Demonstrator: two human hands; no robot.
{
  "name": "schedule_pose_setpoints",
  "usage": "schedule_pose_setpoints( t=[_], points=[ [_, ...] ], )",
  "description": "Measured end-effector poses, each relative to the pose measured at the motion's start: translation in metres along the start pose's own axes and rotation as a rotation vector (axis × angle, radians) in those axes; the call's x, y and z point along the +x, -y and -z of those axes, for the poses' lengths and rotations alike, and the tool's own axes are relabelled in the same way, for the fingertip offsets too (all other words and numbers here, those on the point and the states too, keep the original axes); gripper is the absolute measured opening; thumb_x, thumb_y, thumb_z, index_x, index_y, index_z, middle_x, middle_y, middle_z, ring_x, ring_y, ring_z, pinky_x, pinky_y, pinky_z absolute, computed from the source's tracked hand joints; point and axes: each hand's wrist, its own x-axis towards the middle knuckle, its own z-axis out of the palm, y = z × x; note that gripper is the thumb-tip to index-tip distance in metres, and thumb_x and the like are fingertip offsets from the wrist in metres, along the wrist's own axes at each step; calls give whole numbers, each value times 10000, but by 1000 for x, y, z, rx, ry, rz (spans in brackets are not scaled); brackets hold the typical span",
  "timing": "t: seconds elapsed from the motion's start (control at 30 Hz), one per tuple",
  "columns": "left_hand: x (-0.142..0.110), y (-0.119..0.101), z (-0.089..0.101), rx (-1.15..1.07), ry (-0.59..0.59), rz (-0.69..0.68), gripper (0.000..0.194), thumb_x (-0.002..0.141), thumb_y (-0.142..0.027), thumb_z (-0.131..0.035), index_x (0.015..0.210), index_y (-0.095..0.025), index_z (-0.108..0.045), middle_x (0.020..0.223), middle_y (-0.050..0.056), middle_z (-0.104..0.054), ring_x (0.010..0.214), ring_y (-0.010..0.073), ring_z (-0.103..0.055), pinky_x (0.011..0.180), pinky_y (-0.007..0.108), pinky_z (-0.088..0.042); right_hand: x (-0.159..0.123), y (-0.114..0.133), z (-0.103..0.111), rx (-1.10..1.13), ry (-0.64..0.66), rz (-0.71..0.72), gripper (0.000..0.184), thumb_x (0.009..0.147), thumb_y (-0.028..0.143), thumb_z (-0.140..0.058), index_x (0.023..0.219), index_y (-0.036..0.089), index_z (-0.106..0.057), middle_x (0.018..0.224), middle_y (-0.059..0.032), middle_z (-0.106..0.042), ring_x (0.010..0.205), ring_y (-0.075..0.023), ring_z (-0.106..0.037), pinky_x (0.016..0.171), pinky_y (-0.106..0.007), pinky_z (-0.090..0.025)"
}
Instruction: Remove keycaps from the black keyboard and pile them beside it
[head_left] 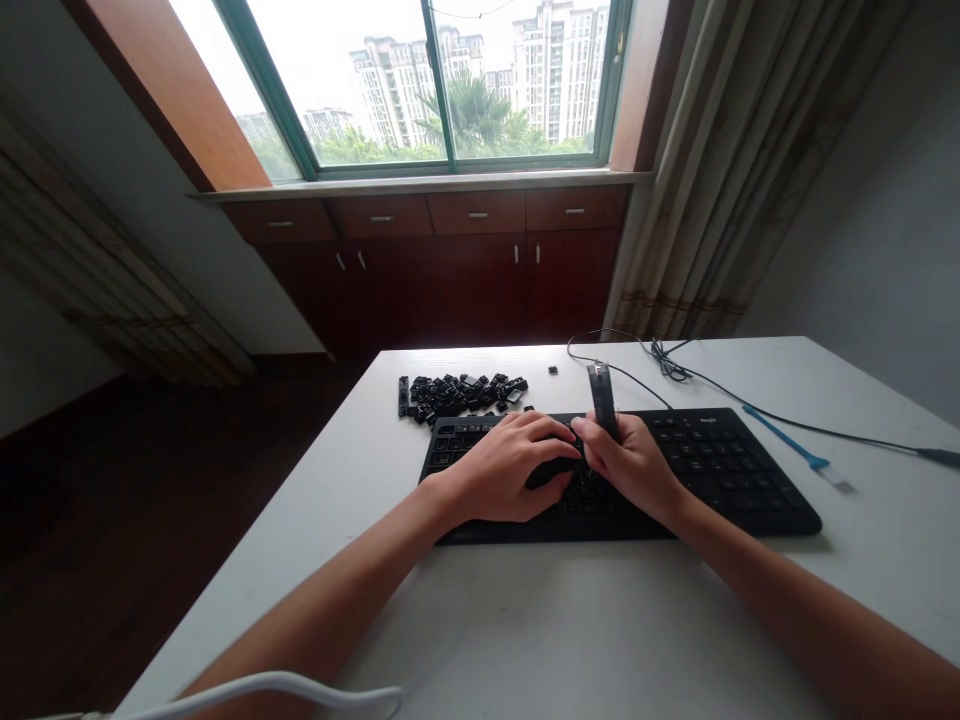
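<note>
A black keyboard (735, 475) lies on the white table under both hands. My left hand (517, 465) rests over its middle, fingers curved and thumb held apart, fingertips touching or just above the keys. My right hand (634, 465) is closed on a slim black tool (602, 395), held upright, its wider end pointing up and away. The tool's lower end is hidden by the fingers, so its exact kind is unclear. Behind the keyboard's left part lies a pile of loose black keycaps (457, 395), with a long key (403, 397) at its left end.
A single keycap (553, 370) sits apart near the table's far edge. A black cable (671, 365) runs coiled to the right. Beside the keyboard lies a blue brush (787, 440) with a pale tip. A white cord (277, 682) crosses the lower left foreground.
</note>
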Motion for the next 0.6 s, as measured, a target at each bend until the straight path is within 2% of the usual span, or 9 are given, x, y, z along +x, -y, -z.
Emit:
schedule_pose_setpoints(
  t=[0.23, 0.43, 0.6],
  points=[
    [2, 0, -4, 16, 1, -5, 213, 980, -308, -583, 1152, -270, -702, 1160, 63, -697, 1078, 237, -621, 981, 398, -472, -3, 4, 0, -145, 6, 81, 419, 936, 424, -606, 599, 192, -514, 546, 23, -495, 507, -112, -413, 491, -253, -347],
    [1, 2, -7, -24, 6, -17, 193, 1002, -271, -553, 1151, -246, -673, 1224, 63, -683, 1150, 244, -600, 1036, 415, -443, 11, 2, 2, -67, 104, -3, 482, 936, 462, -595, 554, 193, -477, 512, 35, -455, 506, -100, -393, 498, -239, -349],
    [2, 0, -9, -40, 12, -12, 199, 1022, -259, -519, 1161, -240, -661, 1267, 66, -675, 1198, 245, -588, 1076, 428, -421, 14, 1, 3, 8, 111, -54, 506, 944, 472, -583, 535, 196, -472, 478, 43, -442, 500, -98, -380, 513, -237, -360]
  ],
)
